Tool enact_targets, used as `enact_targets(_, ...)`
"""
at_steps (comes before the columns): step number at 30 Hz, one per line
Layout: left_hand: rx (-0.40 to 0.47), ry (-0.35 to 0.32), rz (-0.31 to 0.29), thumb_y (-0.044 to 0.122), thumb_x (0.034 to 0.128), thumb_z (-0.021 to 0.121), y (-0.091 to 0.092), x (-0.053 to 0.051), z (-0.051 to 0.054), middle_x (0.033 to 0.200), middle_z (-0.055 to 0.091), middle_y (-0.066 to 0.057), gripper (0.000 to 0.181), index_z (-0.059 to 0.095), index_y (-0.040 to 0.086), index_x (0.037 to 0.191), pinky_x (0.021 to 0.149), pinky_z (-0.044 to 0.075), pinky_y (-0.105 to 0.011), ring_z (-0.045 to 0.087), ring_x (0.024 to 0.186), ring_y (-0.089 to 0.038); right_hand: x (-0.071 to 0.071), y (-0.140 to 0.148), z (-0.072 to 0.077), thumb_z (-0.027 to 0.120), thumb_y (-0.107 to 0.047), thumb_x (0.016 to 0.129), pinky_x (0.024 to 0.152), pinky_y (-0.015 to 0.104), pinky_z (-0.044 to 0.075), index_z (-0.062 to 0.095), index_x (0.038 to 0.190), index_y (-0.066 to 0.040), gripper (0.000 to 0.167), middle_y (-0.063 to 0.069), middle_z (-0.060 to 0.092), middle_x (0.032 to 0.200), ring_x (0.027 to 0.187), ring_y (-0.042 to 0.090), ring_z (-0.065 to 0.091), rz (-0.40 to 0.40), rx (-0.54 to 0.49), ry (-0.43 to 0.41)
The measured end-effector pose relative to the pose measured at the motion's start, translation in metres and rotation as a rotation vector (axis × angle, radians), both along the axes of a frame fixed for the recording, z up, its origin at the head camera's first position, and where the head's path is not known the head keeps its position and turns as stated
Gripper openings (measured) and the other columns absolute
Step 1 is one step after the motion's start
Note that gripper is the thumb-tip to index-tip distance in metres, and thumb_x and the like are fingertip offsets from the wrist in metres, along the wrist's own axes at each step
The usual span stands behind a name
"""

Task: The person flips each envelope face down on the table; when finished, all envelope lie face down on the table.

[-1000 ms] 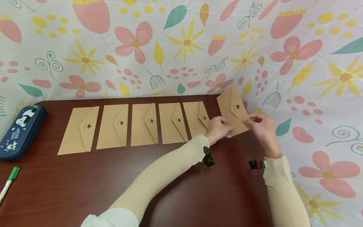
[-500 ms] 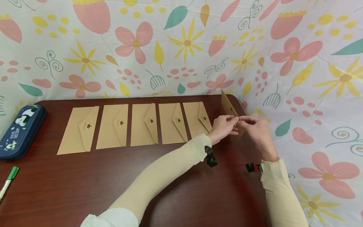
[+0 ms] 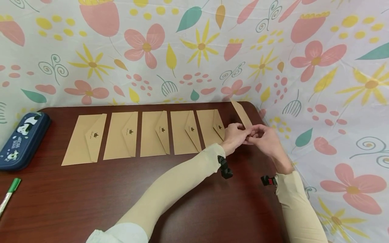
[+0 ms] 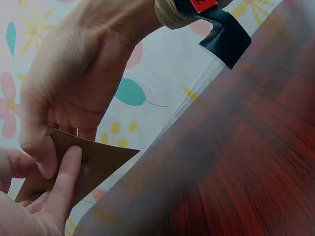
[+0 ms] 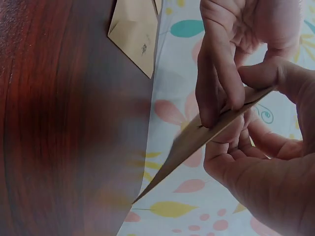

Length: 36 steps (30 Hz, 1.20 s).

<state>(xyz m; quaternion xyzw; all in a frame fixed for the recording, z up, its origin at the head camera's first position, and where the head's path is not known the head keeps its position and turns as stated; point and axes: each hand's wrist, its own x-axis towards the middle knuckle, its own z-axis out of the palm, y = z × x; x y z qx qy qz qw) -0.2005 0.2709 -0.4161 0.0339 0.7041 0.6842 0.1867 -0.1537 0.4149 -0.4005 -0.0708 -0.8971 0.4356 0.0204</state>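
Note:
Both hands hold a brown kraft envelope at the right end of the row, lifted and tilted so that it shows as a narrow strip. My right hand pinches its near edge between thumb and fingers. From the left, my left hand grips it close beside the right fingertips. In the left wrist view, one left finger lies along the face of the envelope. The right wrist view shows the envelope almost edge-on, with left fingers against it. The flap is hard to make out.
Several matching envelopes with crown prints lie in a row on the dark wooden table. At left are a navy panda pencil case and a green-capped marker. A flowered cloth stands behind and at right.
The envelope has turned from showing its crown-printed front to nearly edge-on, then leaned over to the left. My right hand has moved left, up against the left hand.

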Motion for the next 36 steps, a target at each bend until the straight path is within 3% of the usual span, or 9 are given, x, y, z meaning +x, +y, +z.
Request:
enact_targets(5, -0.123, 0.042, 0.005, 0.019, 0.1003, 0.076, -0.001, -0.002, -0.002, 0.092, 0.079, -0.004, 0.02, 0.079, 0.007, 0.116, 0.061, 0.048, -0.02, 0.063, 0.073, -0.007, 0.001, 0.0, -0.001, 0.078, -0.004, 0.096, 0.074, 0.015, 0.06, 0.065, 0.131, 0.01, 0.04, -0.011, 0.068, 0.091, 0.08, -0.002, 0.067, 0.032, -0.057, -0.026)
enact_targets(9, -0.041, 0.019, -0.011, 0.008, 0.1001, 0.073, -0.002, -0.001, -0.003, 0.093, 0.083, -0.013, 0.03, 0.073, 0.001, 0.129, 0.065, 0.061, -0.026, 0.078, 0.076, -0.017, 0.002, 0.004, -0.004, 0.079, -0.007, 0.098, 0.074, 0.014, 0.059, 0.066, 0.133, 0.009, 0.041, -0.01, 0.07, 0.096, 0.082, -0.005, 0.068, 0.032, -0.038, -0.026)
enact_targets(13, 0.066, -0.019, -0.014, 0.001, 0.0999, 0.071, -0.002, -0.001, -0.003, 0.094, 0.083, -0.02, 0.026, 0.072, -0.003, 0.125, 0.071, 0.068, -0.037, 0.084, 0.084, -0.033, 0.003, 0.009, -0.007, 0.076, -0.014, 0.102, 0.071, 0.012, 0.054, 0.071, 0.132, 0.005, 0.036, 0.001, 0.071, 0.103, 0.083, -0.007, 0.062, -0.016, 0.057, -0.01)
enact_targets(18, 0.065, -0.023, -0.004, -0.005, 0.1001, 0.067, -0.002, 0.0, -0.004, 0.088, 0.08, -0.02, 0.02, 0.072, -0.003, 0.119, 0.074, 0.069, -0.043, 0.084, 0.085, -0.039, 0.002, 0.02, -0.014, 0.078, -0.022, 0.101, 0.066, 0.009, 0.048, 0.073, 0.131, 0.005, 0.041, 0.021, 0.075, 0.113, 0.081, -0.009, 0.057, -0.125, 0.194, 0.028)
enact_targets(20, 0.057, -0.021, -0.009, -0.006, 0.1, 0.066, -0.002, -0.001, -0.005, 0.087, 0.078, -0.022, 0.02, 0.072, -0.004, 0.119, 0.078, 0.069, -0.048, 0.083, 0.086, -0.041, 0.002, 0.026, -0.016, 0.079, -0.027, 0.1, 0.066, 0.007, 0.046, 0.071, 0.134, 0.006, 0.048, 0.027, 0.075, 0.119, 0.086, -0.002, 0.062, -0.156, 0.227, 0.03)
enact_targets(25, 0.064, -0.031, -0.027, -0.011, 0.0977, 0.066, -0.001, -0.001, -0.009, 0.089, 0.078, -0.026, 0.021, 0.07, -0.005, 0.118, 0.086, 0.066, -0.058, 0.082, 0.088, -0.047, 0.001, 0.041, -0.025, 0.075, -0.037, 0.102, 0.068, 0.005, 0.043, 0.064, 0.141, 0.011, 0.063, 0.034, 0.072, 0.13, 0.11, 0.037, 0.072, -0.157, 0.266, -0.016)
enact_targets(28, 0.06, -0.039, -0.036, -0.011, 0.0965, 0.067, -0.001, -0.001, -0.011, 0.091, 0.079, -0.025, 0.022, 0.07, -0.005, 0.118, 0.086, 0.067, -0.056, 0.082, 0.088, -0.046, -0.001, 0.048, -0.027, 0.07, -0.043, 0.105, 0.07, 0.01, 0.045, 0.064, 0.142, 0.01, 0.065, 0.034, 0.072, 0.132, 0.115, 0.044, 0.071, -0.13, 0.294, -0.059)
enact_targets(33, 0.002, -0.012, -0.053, -0.009, 0.0959, 0.071, 0.0, -0.007, -0.018, 0.089, 0.08, -0.022, 0.023, 0.072, -0.005, 0.119, 0.074, 0.069, -0.042, 0.083, 0.08, -0.038, -0.002, 0.049, -0.028, 0.068, -0.047, 0.106, 0.071, 0.018, 0.049, 0.068, 0.138, 0.007, 0.063, 0.03, 0.074, 0.126, 0.1, 0.032, 0.07, -0.121, 0.289, -0.091)
enact_targets(36, -0.126, 0.011, -0.06, -0.004, 0.0926, 0.074, 0.006, -0.019, -0.031, 0.076, 0.079, -0.017, 0.006, 0.072, 0.0, 0.09, 0.057, 0.062, -0.029, 0.081, 0.064, -0.027, -0.004, 0.048, -0.03, 0.071, -0.044, 0.104, 0.07, 0.018, 0.05, 0.07, 0.135, 0.007, 0.06, 0.028, 0.075, 0.12, 0.091, 0.021, 0.067, -0.141, 0.278, -0.074)
